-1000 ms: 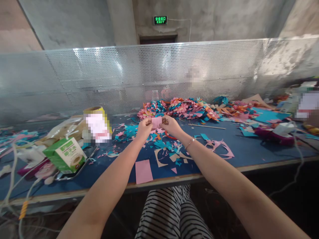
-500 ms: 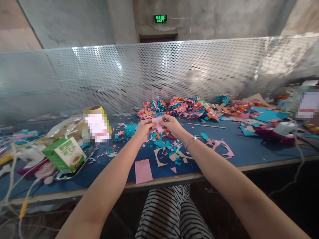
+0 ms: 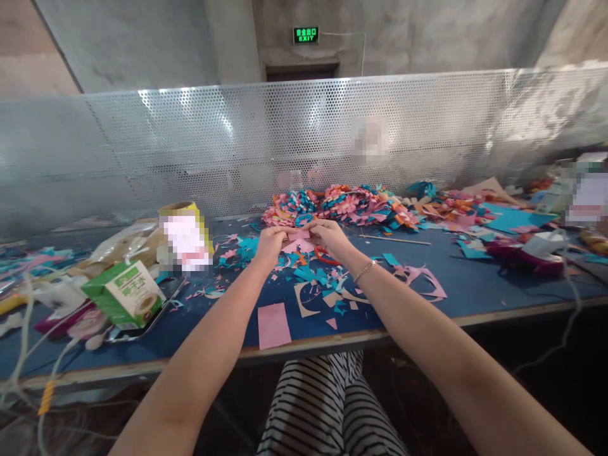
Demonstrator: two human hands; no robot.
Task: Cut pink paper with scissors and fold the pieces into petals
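Observation:
Between my two hands is a small piece of pink paper [image 3: 299,235], pinched at both sides above the table. My left hand [image 3: 273,244] grips its left edge, fingers closed. On the right edge, the thumb and fingers of my right hand [image 3: 327,237] are closed too. Part of the paper is hidden behind the fingers. Red-handled scissors [image 3: 325,256] seem to lie just under my right hand, their blades not visible. A pink paper rectangle [image 3: 274,326] lies flat near the table's front edge.
Heaped colourful paper flowers [image 3: 342,206] lie behind my hands. Blue, pink and cream scraps [image 3: 316,278] are scattered below them. A green-and-white drink carton [image 3: 124,294] stands at left, near a yellow roll [image 3: 204,231]. A thin stick [image 3: 396,240] lies right. A perforated metal screen [image 3: 294,139] borders the back.
The pink paper has tilted or folded between my fingers, so less of its face shows. My hands have stayed in nearly the same place.

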